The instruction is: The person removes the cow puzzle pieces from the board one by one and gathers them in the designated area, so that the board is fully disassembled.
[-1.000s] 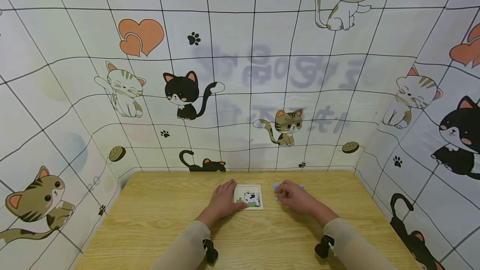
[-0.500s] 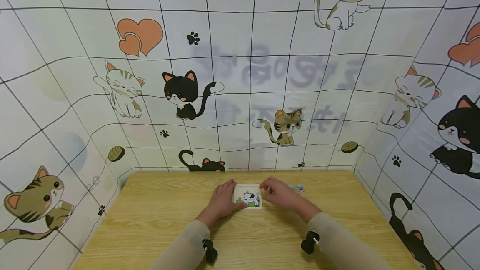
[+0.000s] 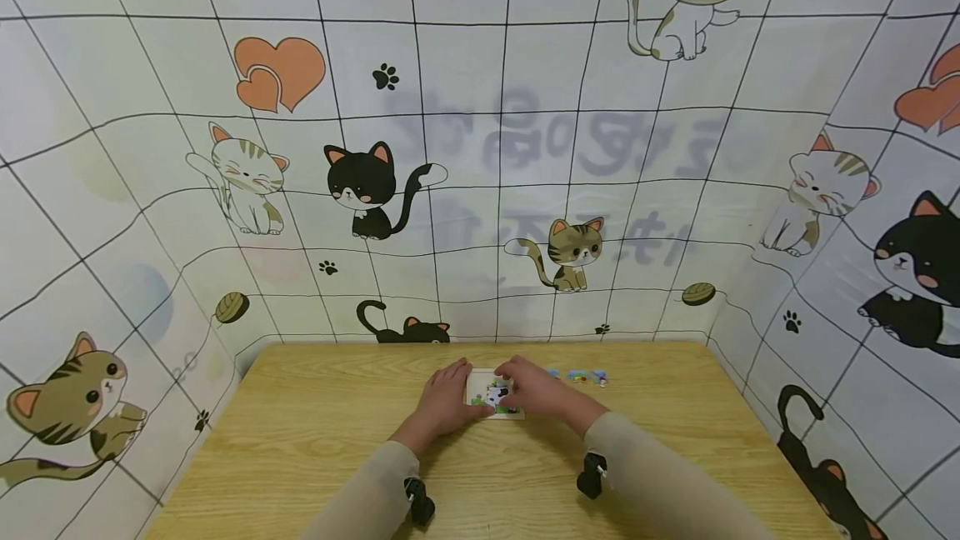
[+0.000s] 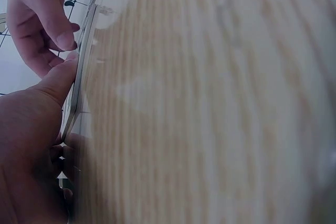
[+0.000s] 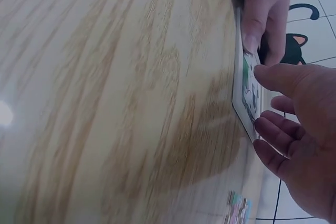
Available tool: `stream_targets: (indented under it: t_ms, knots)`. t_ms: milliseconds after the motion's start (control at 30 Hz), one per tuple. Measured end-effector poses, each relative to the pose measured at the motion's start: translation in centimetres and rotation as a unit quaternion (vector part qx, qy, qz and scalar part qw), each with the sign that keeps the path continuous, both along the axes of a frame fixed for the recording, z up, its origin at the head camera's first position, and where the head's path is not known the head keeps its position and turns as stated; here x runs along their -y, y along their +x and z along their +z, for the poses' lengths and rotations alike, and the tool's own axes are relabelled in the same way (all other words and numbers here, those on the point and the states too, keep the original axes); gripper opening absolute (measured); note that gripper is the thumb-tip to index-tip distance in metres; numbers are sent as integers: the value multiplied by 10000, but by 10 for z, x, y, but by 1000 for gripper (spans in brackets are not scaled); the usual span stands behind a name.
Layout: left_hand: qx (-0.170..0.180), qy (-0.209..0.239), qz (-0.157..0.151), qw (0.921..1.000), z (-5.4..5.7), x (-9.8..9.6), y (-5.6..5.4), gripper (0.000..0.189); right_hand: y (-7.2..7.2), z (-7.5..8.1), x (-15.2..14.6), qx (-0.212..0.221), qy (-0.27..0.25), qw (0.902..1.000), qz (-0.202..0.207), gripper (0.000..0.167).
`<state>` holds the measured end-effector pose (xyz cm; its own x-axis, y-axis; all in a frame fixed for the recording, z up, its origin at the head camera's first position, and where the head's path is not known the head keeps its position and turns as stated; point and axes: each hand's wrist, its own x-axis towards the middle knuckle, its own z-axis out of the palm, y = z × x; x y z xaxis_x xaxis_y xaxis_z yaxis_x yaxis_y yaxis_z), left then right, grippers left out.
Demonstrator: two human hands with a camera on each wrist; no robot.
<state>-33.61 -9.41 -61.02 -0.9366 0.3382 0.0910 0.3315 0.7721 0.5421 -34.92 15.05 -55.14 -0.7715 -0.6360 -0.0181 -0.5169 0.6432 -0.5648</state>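
A small white-framed jigsaw puzzle tray [image 3: 480,375] lies near the table's far edge. Its picture shows a black-and-white cow over green. My left hand [image 3: 446,403] grips it at the left, with the fingers along that side and the thumb on the near rim. My right hand [image 3: 542,390] is over the tray's right part, thumb and fingers bent towards the picture. In the right wrist view, the right thumb [image 5: 278,78] and fingertips stand apart above the tray's face. Whether a puzzle piece is between them is hidden.
Several blue puzzle pieces [image 3: 577,375] lie in a row to the right of the tray, partly behind the right hand. The wooden table [image 3: 330,432] ends at a cloth backdrop [image 3: 465,273] printed with cats, which also rises on both sides.
My right hand has moved left from the loose pieces to above the tray, uncovering several pieces. The left hand and the tray have stayed in place.
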Motion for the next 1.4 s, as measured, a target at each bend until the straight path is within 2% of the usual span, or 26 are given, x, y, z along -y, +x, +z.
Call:
stream_targets:
  t_ms: [133, 267, 567, 900, 1167, 1233, 1367, 1400]
  knots:
    - [-97, -66, -15, 9999, -1, 1, 0, 106, -2, -1, 6, -111, 272, 9995, 122, 53]
    - [-104, -27, -10, 9999, -3, 1, -1, 108, -6, -3, 8, -92, 461, 9989, 75, 55]
    - [-25, 47, 13, 10000, -13, 3, -8, 105, -7, -3, 11, -20, 464, 9989, 38, 51]
    - [-10, 55, 50, 10000, -8, 1, -6, 104, -6, 1, 10, 212, 337, 9992, 61, 49]
    - [-7, -65, 70, 10000, 4, -2, 2, 104, -7, 2, 11, 277, 349, 9990, 26, 46]
    - [-5, -62, 72, 10000, 4, -1, 2, 105, -7, 1, 11, 275, 333, 9991, 15, 46]
    - [-19, 35, 67, 10000, -5, 0, -3, 104, -7, 0, 11, 340, 164, 9993, 19, 47]
    - [-14, 20, 63, 10000, -4, 0, -2, 103, -8, -1, 11, 367, 116, 9993, 19, 47]
